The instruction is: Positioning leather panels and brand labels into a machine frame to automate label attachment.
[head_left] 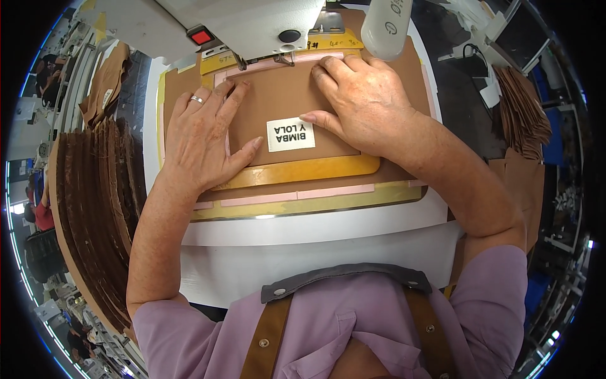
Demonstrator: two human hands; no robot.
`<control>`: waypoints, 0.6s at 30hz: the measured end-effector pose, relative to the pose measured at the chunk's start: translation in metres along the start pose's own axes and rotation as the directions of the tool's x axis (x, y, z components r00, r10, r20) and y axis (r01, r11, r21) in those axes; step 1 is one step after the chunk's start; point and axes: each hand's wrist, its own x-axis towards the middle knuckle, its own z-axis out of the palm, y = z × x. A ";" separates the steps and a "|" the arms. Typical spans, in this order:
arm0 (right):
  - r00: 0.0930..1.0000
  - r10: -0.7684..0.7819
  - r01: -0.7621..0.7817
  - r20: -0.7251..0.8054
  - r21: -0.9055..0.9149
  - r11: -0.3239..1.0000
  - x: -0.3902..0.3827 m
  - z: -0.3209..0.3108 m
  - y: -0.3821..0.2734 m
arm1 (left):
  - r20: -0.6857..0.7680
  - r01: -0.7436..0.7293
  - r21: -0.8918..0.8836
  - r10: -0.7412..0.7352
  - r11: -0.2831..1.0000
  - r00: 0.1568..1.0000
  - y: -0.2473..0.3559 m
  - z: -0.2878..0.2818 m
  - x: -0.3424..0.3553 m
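Observation:
A flat brown panel [273,103] lies inside a yellow frame [303,172] beneath the white machine head. A cream label [273,138] with dark lettering is on the panel, upside down to me. My left hand [201,136] is open on the left side, its fingertips at the pink strip and its thumb on the panel above the frame's near bar. My right hand [372,104] rests open on the right, fingers slightly bent at the far edge, thumb tip touching the label's upper right corner. Neither hand holds anything; the right palm hides part of the frame.
The white machine head [265,28], with a red switch [201,36], overhangs the far edge. A rounded white lamp-like part [387,28] hangs to its right. Stacked brown pieces [95,215] stand at left, and more brown pieces [522,110] lie at right.

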 end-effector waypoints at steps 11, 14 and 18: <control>0.987 -0.059 0.067 -0.149 0.050 0.996 -0.020 0.016 0.023 | 0.037 0.069 0.118 -0.073 0.991 0.997 0.010 -0.001 0.004; 0.974 -0.065 0.085 -0.219 0.081 0.993 -0.016 0.017 0.018 | 0.038 0.077 0.149 -0.084 0.986 0.996 0.002 -0.002 -0.001; 0.985 -0.073 0.094 -0.157 0.131 0.987 -0.008 0.010 0.010 | -0.001 0.085 0.160 -0.086 0.983 0.996 -0.008 0.000 -0.007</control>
